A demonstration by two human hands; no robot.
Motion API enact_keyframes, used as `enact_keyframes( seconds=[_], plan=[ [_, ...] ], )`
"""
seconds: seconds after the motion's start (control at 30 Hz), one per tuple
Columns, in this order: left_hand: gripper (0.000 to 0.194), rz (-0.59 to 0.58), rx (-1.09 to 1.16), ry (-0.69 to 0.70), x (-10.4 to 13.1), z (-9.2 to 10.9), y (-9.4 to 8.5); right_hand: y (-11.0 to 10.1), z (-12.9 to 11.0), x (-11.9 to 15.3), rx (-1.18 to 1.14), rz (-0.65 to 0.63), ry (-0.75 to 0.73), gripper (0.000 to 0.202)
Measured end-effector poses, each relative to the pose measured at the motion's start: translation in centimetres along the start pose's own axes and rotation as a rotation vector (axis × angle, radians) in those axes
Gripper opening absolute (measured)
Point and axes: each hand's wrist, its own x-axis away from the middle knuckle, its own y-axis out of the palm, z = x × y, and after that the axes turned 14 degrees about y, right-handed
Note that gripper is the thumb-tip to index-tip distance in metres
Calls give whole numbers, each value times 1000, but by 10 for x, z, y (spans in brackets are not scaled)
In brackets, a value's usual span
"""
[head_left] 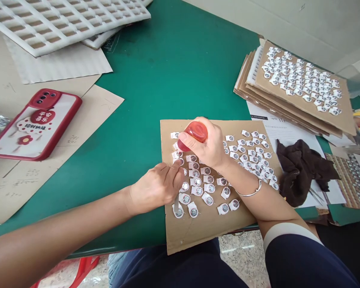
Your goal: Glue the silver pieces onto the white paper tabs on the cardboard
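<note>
My right hand (208, 146) is wrapped around a soft, shiny red squeeze bottle (196, 131), tilted over the left columns of small parts. Its tip is hidden behind my fingers. Close below, my left hand (165, 182) is closed, its fingertips at one of the parts. A thin, flat grey metal tool (176, 205) sticks out beneath that hand; its other end is hidden. Under both hands lies a brown cardboard sheet (189, 236). Rows of small round silver parts with white tabs (208, 199) are spread across it.
To the left lies a red-framed phone (36, 124) on brown paper, below white foam grids (63, 24). Cardboard sheets with more parts (303, 80) are stacked at back right. A dark brown cloth (300, 168) and metal tweezers (316, 196) rest beside my right arm.
</note>
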Motion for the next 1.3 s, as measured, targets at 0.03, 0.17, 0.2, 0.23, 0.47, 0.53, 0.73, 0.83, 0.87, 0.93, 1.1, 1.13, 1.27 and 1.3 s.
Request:
enact_keyframes(
  seconds=[0.03,0.17,0.2,0.23,0.47,0.53,0.73,0.83,0.87,0.93,1.1,1.13,1.27,1.3],
  plan=[
    [12,2,3,-1,0,0,0,0,0,0,1,2,1,28],
    [12,-4,-2,0,0,0,0,1,2,-1,1,11,-2,29],
    [12,-4,-5,0,0,0,0,1,2,-1,1,13,-2,29],
    [11,-4,-11,1,0,0,0,1,2,-1,3,14,-1,29],
    [11,-4,-34,-1,0,-1,0,0,3,-3,3,31,-3,29],
    [12,-2,-40,-9,0,-2,-1,-1,4,-4,7,35,-12,29],
    [14,-11,-36,0,0,-3,-1,-1,4,-5,30,34,-21,34],
    [14,-11,-21,2,0,-3,-1,-2,4,-5,46,41,-24,36],
    [14,-11,-17,2,0,-3,0,-2,4,-5,49,42,-26,37],
    [14,-8,-14,4,0,-3,0,-1,4,-5,55,45,-29,38],
    [14,-18,-11,2,1,-3,0,-1,4,-5,75,40,-32,36],
    [14,-18,-8,2,1,-3,0,-2,4,-5,75,40,-32,35],
    [14,-8,-1,-1,1,-3,1,-3,3,-5,82,41,-34,33],
    [14,-4,3,-1,1,-3,1,-3,2,-5,86,39,-34,33]
  ],
)
